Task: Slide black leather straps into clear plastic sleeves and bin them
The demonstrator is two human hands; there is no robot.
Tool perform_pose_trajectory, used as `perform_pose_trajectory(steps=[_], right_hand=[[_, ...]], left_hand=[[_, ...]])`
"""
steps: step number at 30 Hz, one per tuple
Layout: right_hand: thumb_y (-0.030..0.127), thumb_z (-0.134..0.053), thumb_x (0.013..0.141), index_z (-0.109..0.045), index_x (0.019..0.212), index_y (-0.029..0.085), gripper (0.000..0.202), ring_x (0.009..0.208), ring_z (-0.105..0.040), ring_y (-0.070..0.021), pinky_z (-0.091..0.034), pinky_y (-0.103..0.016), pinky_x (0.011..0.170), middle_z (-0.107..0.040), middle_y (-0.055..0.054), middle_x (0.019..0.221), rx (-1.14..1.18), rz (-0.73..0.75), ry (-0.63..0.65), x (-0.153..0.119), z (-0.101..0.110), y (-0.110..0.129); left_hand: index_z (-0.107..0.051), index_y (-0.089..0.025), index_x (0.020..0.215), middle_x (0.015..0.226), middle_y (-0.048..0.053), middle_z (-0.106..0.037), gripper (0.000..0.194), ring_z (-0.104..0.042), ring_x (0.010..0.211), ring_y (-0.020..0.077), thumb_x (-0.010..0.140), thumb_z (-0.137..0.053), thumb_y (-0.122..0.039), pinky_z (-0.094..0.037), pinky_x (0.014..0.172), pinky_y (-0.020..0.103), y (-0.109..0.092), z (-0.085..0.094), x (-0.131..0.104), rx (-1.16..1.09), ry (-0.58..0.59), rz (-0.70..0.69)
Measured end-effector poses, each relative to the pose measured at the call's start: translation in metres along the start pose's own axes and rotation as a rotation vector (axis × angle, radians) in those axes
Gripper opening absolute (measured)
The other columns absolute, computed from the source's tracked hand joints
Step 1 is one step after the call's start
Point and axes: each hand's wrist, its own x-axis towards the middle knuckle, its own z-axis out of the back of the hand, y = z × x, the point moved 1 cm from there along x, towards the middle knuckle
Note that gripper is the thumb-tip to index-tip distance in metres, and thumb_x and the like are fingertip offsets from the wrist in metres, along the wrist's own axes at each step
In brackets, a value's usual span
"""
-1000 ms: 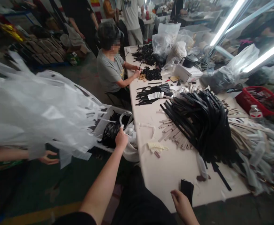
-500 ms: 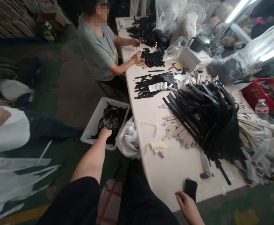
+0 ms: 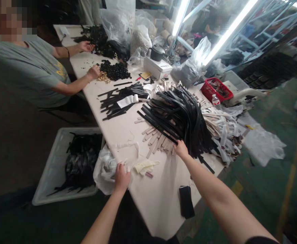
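Observation:
My right hand (image 3: pixel 181 149) is closed at the lower edge of a big heap of long black straps (image 3: pixel 189 118), its fingertips on the end of one strap. Pale beige strips (image 3: pixel 158 140) lie fanned out under the heap, just left of those fingers. My left hand (image 3: pixel 122 178) rests at the near left table edge with its fingers forward on the top, and nothing shows in it. Beside it are a white plastic bag (image 3: pixel 105 169) hanging at the edge and a crumpled pale yellow cloth or glove (image 3: pixel 144 166).
A white bin (image 3: pixel 46 169) of black strips stands on the floor at left. A co-worker (image 3: pixel 41 71) handles small black and gold pieces. A phone-like black object (image 3: pixel 186 201) lies near the front edge. A red basket (image 3: pixel 216 88) and water bottle (image 3: pixel 215 100) stand at back right.
The view has swung right. My left hand has left the bin of strips and come to the table edge. My right hand has moved from the front corner forward to the strap heap.

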Motion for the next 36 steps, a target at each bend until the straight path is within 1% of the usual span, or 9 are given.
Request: perform_pose_trajectory(steps=[3,6,9,15,20,24,27,32,36], right_hand=[[0.021,-0.059,0.090,-0.059,0.118,0.007,0.031,0.119,-0.051,-0.0302,-0.038,-0.037,0.099,-0.056,-0.024,0.126,0.005,0.056,0.019,0.012,-0.010,0.014],[0.016,-0.054,0.091,-0.060,0.109,0.008,0.020,0.118,-0.050,-0.0300,-0.036,-0.038,0.101,-0.059,-0.023,0.119,0.049,0.121,0.041,0.013,-0.013,0.026],[0.016,-0.051,0.093,-0.060,0.103,0.011,0.014,0.108,-0.055,-0.0254,-0.038,-0.035,0.097,-0.064,-0.018,0.111,0.137,0.176,0.073,0.014,-0.010,0.037],[0.030,-0.054,0.094,-0.059,0.107,0.015,0.020,0.092,-0.061,-0.0185,-0.046,-0.028,0.082,-0.068,-0.010,0.099,0.384,0.169,0.128,0.008,0.008,0.052],[0.028,-0.056,0.089,-0.057,0.085,0.015,0.013,0.048,-0.055,-0.0098,-0.041,-0.020,0.048,-0.066,-0.002,0.066,0.586,0.112,0.366,-0.069,0.006,0.047],[0.038,-0.061,0.085,-0.060,0.090,0.015,0.024,0.038,-0.044,-0.0066,-0.033,-0.018,0.038,-0.063,0.002,0.063,0.817,0.042,0.470,-0.149,-0.022,0.055],[0.038,-0.072,0.075,-0.066,0.082,0.013,0.027,0.044,-0.046,-0.0076,-0.035,-0.019,0.044,-0.061,0.002,0.060,0.963,-0.018,0.458,-0.185,-0.042,0.064],[0.036,-0.063,0.080,-0.066,0.067,0.012,0.028,0.040,-0.039,-0.0071,-0.030,-0.020,0.041,-0.060,-0.001,0.053,0.968,-0.057,0.366,-0.213,-0.041,0.055],[0.036,-0.065,0.079,-0.067,0.069,0.012,0.026,0.038,-0.039,-0.0067,-0.028,-0.020,0.039,-0.061,0.000,0.053,0.965,-0.082,0.334,-0.227,-0.023,0.031]], left_hand=[[-0.054,-0.018,0.126,0.126,0.014,-0.057,0.043,-0.050,0.127,0.0275,0.084,-0.047,-0.013,-0.037,0.111,0.041,-0.032,-0.008,0.013,0.019,0.055,-0.025],[-0.056,-0.016,0.124,0.127,0.014,-0.057,0.039,-0.049,0.127,0.0277,0.085,-0.049,-0.014,-0.036,0.111,0.041,-0.036,-0.007,0.024,0.073,0.021,0.012],[-0.061,-0.015,0.114,0.119,0.015,-0.060,0.035,-0.052,0.122,0.0297,0.079,-0.057,-0.015,-0.037,0.108,0.042,-0.036,-0.011,0.031,0.052,0.094,0.077],[-0.063,-0.018,0.078,0.091,0.011,-0.066,0.016,-0.062,0.109,0.0305,0.068,-0.062,-0.006,-0.043,0.098,0.041,-0.060,-0.035,0.045,-0.367,0.233,0.394],[-0.062,-0.016,0.105,0.080,0.005,-0.069,0.021,-0.068,0.069,0.0170,0.088,-0.052,-0.020,-0.055,0.072,0.033,-0.095,-0.034,0.044,-0.606,0.264,0.449],[-0.063,-0.014,0.104,0.085,0.008,-0.071,0.018,-0.070,0.069,0.0157,0.088,-0.063,-0.022,-0.059,0.073,0.033,-0.128,-0.031,0.020,-1.219,0.314,0.658],[-0.063,-0.013,0.097,0.082,0.010,-0.072,0.012,-0.071,0.071,0.0164,0.085,-0.067,-0.013,-0.059,0.074,0.031,-0.147,-0.034,0.000,-1.558,0.316,0.826],[-0.062,-0.014,0.093,0.080,0.008,-0.072,0.009,-0.071,0.069,0.0145,0.087,-0.061,-0.007,-0.058,0.069,0.026,-0.155,-0.028,-0.016,-1.557,0.209,0.845],[-0.061,-0.013,0.087,0.072,0.007,-0.069,0.010,-0.066,0.057,0.0155,0.090,-0.053,-0.009,-0.055,0.056,0.026,-0.155,-0.013,-0.029,-1.526,0.316,0.854]])
